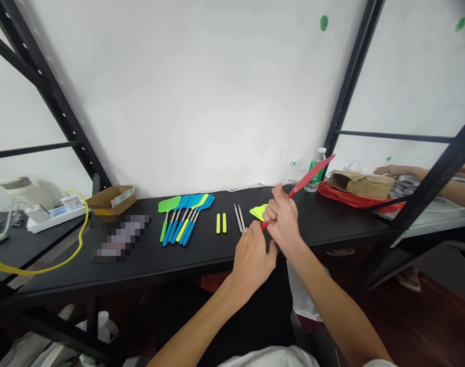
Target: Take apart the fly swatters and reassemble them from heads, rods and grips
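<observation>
A red fly swatter (311,176) is held above the table, its flat head pointing up and to the right. My right hand (284,219) is closed around its shaft below the head. My left hand (253,255) grips the lower end, where a bit of red handle shows between the hands. Just behind them lie yellow swatter heads (258,210), partly covered by my right hand. Two thin metal rods (239,218) rest left of my hands, and beside those are two yellow handles (221,223). Farther left, several green, blue and yellow fly swatters (184,219) lie in a row.
On the black table (202,255) stand an open cardboard box (115,201) at left and a water bottle (314,173) at right. A yellow cable (81,234) hangs by a power strip (56,216). Another person's arm (404,171) shows beyond the right frame post, near a brown carton (362,183).
</observation>
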Demonstrator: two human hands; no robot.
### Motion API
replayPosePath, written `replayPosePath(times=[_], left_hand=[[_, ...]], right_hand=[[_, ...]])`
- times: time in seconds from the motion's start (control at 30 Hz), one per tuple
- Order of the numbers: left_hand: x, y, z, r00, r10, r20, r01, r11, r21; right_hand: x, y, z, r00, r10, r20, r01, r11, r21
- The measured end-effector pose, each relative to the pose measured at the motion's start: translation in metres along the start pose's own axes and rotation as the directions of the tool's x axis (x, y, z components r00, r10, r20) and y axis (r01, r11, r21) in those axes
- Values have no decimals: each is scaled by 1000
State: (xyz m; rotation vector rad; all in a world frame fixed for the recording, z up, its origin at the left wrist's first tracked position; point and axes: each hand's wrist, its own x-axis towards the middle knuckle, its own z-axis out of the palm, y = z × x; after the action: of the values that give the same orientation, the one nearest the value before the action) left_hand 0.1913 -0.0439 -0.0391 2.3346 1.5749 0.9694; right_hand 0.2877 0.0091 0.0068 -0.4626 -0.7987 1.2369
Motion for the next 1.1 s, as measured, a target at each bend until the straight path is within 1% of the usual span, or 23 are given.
replayPosePath(times=[0.07,0.1,0.2,0.27,0.33,0.37,0.4,0.47,0.53,0.57,0.63,0.67,0.73,0.83,0.9,1.0,1.1], left_hand=[[5,3,7,998,-58,-4,58,997,-57],[7,3,8,998,-68,-3,67,993,-93],[11,1,7,998,-49,27,55,967,-250],[12,-1,4,996,-37,81,67,909,-411],[11,-2,1,983,-43,180,142,800,-583],[10,-3,-1,965,-53,255,213,722,-659],[9,-3,-3,937,-58,345,302,630,-716],[7,-3,-9,850,-33,525,487,428,-761],[5,-3,-15,758,42,651,624,245,-742],[4,-2,-18,720,93,688,669,169,-724],[2,-2,-22,666,202,718,727,43,-686],[1,-1,-23,648,251,719,744,-7,-668],[-1,1,-24,623,330,709,766,-76,-638],[-3,7,-25,608,375,700,779,-114,-616],[-4,13,-25,625,354,696,766,-103,-635],[-6,23,-22,682,256,685,716,-43,-697],[-6,30,-14,761,107,639,634,80,-769]], right_hand=[[2,-4,-2,999,31,9,-31,1000,-2],[3,-6,-3,999,50,16,-50,999,0],[7,-11,-8,990,127,61,-127,992,2],[9,-9,-11,977,184,107,-185,983,2],[11,-7,-13,960,232,154,-236,972,8],[11,-5,-14,952,251,173,-257,966,14],[11,-4,-14,944,271,188,-279,960,21],[11,-3,-14,927,309,215,-324,945,41],[10,-5,-13,909,335,249,-362,930,69],[9,-7,-13,900,341,271,-375,923,83],[6,-12,-12,885,341,317,-389,915,104],[4,-15,-12,878,338,338,-393,913,109],[1,-21,-12,866,328,377,-396,910,118],[-3,-29,-12,855,308,418,-394,909,136],[-3,-34,-12,855,304,420,-392,910,139],[-2,-39,-15,865,319,387,-392,912,124],[1,-40,-17,869,332,368,-391,915,97]])
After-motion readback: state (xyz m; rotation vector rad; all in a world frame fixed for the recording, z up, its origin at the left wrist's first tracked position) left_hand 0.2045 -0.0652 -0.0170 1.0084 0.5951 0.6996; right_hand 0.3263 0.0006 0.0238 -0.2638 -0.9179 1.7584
